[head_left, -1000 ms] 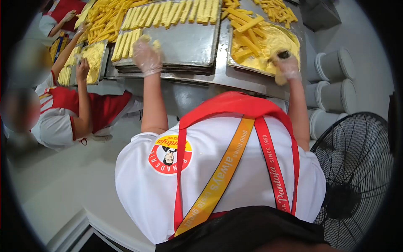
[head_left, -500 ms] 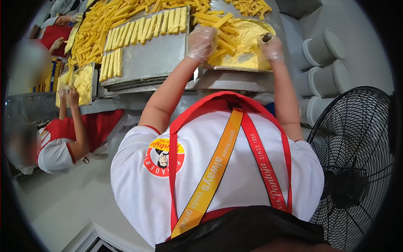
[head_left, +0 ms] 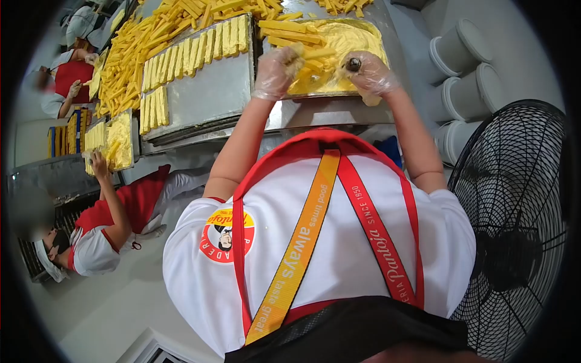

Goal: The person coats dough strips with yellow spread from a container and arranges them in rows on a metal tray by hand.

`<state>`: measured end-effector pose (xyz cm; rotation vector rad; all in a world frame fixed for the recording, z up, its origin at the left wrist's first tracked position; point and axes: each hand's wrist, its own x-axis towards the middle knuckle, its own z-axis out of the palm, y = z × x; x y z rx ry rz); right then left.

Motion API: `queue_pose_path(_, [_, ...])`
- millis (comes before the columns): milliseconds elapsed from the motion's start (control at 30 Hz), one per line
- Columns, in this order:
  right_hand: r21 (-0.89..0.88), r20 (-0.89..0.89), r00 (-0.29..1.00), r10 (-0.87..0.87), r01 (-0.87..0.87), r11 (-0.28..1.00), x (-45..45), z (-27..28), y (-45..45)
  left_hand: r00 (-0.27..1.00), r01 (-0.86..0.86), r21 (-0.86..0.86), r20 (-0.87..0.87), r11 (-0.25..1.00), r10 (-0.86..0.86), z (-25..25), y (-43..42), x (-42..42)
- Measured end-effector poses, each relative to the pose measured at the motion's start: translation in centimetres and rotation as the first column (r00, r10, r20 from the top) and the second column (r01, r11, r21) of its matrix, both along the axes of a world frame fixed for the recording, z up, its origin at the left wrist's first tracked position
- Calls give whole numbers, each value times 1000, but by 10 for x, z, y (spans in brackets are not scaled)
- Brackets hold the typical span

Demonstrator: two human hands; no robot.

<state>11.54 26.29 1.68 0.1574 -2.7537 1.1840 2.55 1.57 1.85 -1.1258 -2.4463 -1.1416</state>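
My left hand [head_left: 276, 74], in a clear plastic glove smeared with yellow, is closed at the left side of a tray [head_left: 385, 51] of pale yellow cream [head_left: 360, 36]. At its fingertips a yellow stick [head_left: 319, 53], like cut cake or bread, points to the right over the cream. More loose yellow sticks [head_left: 284, 26] lie in the tray's left part. Over the tray's near right side, my gloved right hand [head_left: 372, 75] grips a tool with a round dark handle end [head_left: 354, 64]; the hand hides the rest of the tool.
A metal tray [head_left: 203, 85] with rows of coated sticks [head_left: 196, 51] rests left of my left hand. Beyond it is a heap of yellow sticks [head_left: 136, 57]. Co-workers in red aprons [head_left: 136, 196] work at the left. Grey buckets [head_left: 463, 51] and a black fan [head_left: 508, 254] stand at the right.
My right hand has moved left and nearer, turning so the dark handle end faces up. My left hand stays by the sticks. The view has shifted slightly, and the nearest co-worker's arms have moved.
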Motion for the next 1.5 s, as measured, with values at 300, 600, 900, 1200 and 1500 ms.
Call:
queue_pose_path(300, [-179, -129, 894, -429, 405, 897, 15, 31, 2, 998, 11, -16, 60, 1000, -10, -46, 21, 23])
queue_pose_path(600, [-96, 6, 838, -546, 544, 833, 2, -6, 17, 995, 8, -6, 98, 1000, -7, -40, 24, 18])
queue_pose_path(900, [-133, 24, 827, -562, 560, 818, 5, -17, 10, 982, -24, -15, 189, 1000, 26, -44, 18, 15])
queue_pose_path(1200, [-601, 182, 875, -449, 461, 653, 9, -19, 6, 960, -56, -123, 265, 991, 88, -32, 15, 21])
queue_pose_path(1500, [-132, 192, 716, -672, 697, 705, -6, -65, 46, 939, -343, 122, 42, 931, 340, 7, -90, 26])
